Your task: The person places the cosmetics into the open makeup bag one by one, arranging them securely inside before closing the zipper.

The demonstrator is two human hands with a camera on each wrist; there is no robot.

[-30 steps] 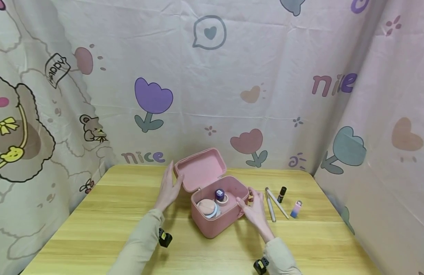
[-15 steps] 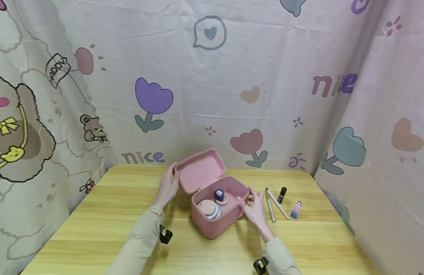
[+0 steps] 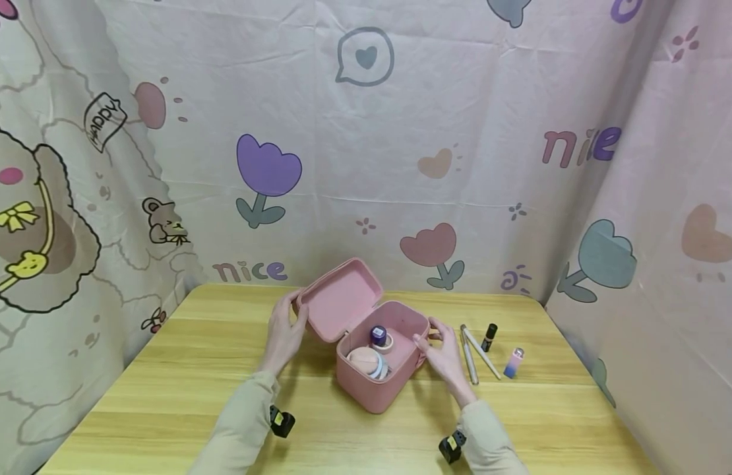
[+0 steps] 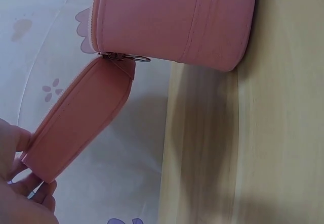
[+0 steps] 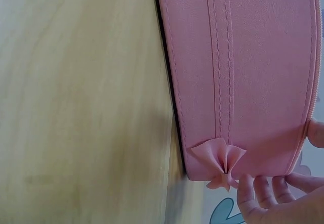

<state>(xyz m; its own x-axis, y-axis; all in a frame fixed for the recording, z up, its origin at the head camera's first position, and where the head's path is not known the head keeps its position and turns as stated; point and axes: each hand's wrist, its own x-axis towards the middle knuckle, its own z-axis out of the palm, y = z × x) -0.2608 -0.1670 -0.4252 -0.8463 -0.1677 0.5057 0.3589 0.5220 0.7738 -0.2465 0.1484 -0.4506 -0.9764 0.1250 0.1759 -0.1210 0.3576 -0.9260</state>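
A pink zip-up makeup case [image 3: 372, 390] stands on the table with its lid [image 3: 341, 300] tipped back. My left hand [image 3: 285, 335] holds the lid's outer end; in the left wrist view, the thumb is on the zip edge and fingers curl beneath. At the case's right corner, my right hand [image 3: 445, 354] grips the wall, thumb at the rim and fingers on the outer side near a pink bow [image 5: 221, 158]. Inside lie a peach powder puff [image 3: 364, 360], a dark blue-capped small container [image 3: 378, 335] and a pale ring-shaped item [image 3: 388, 344], partly hidden.
Right of the case lie two slim pen-like sticks [image 3: 483, 356], a black tube [image 3: 489, 336] and a pink-to-blue tube [image 3: 513, 363]. The wooden table [image 3: 182, 369] meets a patterned curtain [image 3: 366, 145] at its back edge.
My left hand has moved from beside the lid to gripping its end. The case has turned slightly, its front corner going right and its lid going left. The puff inside has shifted right.
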